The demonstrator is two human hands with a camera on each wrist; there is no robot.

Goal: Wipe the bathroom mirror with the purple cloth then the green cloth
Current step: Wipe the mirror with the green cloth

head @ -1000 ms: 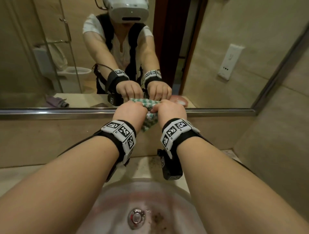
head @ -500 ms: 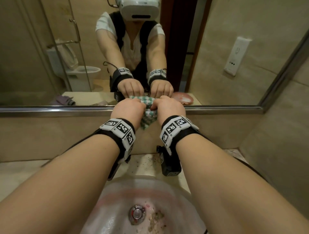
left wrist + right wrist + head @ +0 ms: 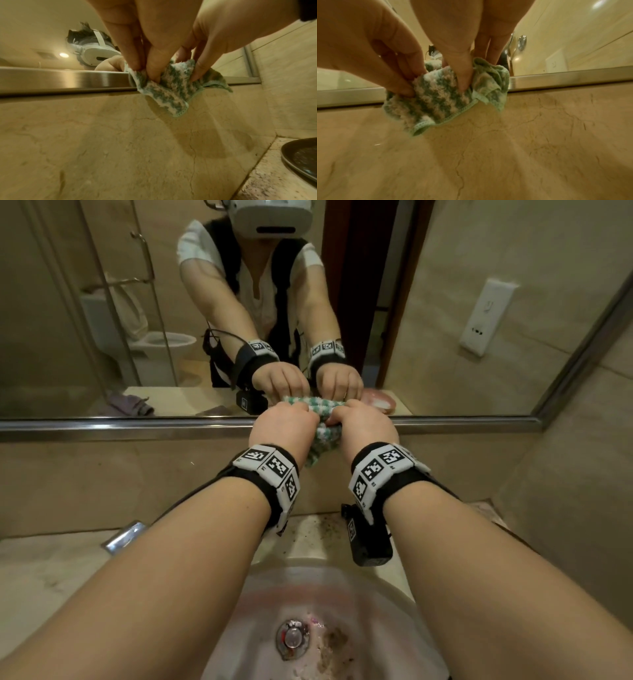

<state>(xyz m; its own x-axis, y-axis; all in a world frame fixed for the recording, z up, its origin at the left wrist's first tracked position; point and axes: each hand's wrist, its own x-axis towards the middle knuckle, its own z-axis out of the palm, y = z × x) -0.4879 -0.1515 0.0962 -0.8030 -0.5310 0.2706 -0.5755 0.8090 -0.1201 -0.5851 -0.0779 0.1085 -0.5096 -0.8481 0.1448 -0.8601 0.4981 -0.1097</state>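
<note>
Head view: both hands grip the green cloth (image 3: pixel 323 436) at the lower edge of the mirror (image 3: pixel 445 302), directly above the metal frame rail (image 3: pixel 120 428). The left hand (image 3: pixel 282 424) and the right hand (image 3: pixel 363 424) sit side by side, nearly touching, fingers curled into the cloth, which is bunched between them. One corner of the cloth hangs below the rail against the stone backsplash (image 3: pixel 102 484).

Left wrist view: the fingers (image 3: pixel 154 70) pinch the cloth's upper folds; the free corner drapes down over the rail and onto the backsplash.

Right wrist view: the thumb (image 3: pixel 462 75) presses into the checked face of the cloth, with the other fingers behind it.

The purple cloth (image 3: pixel 128 405) appears only as a reflection, lying on the countertop near the left edge of the mirror, well apart from the hands.

The sink basin (image 3: pixel 325 611) lies below the forearms, near the counter's front edge. Mirror surface extends unobstructed to the left and right of the hands. The side wall (image 3: pixel 582 474) closes the area at the right end of the rail.
</note>
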